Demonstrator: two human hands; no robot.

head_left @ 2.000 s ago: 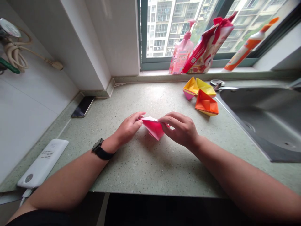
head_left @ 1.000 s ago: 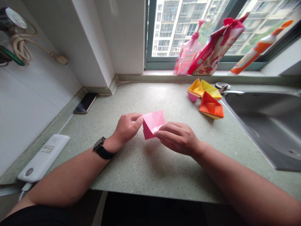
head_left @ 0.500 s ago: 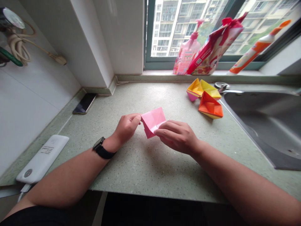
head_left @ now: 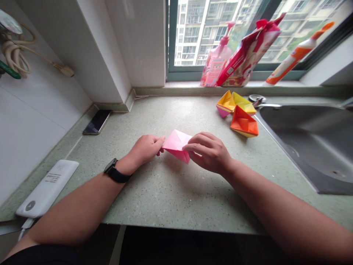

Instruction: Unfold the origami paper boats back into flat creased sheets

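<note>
My left hand (head_left: 145, 149) pinches one corner of a folded pink origami paper (head_left: 176, 145), and my curled right hand (head_left: 208, 152) touches its other side, so the paper sits between my close hands, over a speckled green stone countertop (head_left: 165, 198). Beyond my right hand, an orange paper boat (head_left: 244, 123) touches a yellow paper boat (head_left: 227, 103), beside a steel sink (head_left: 303, 140).
</note>
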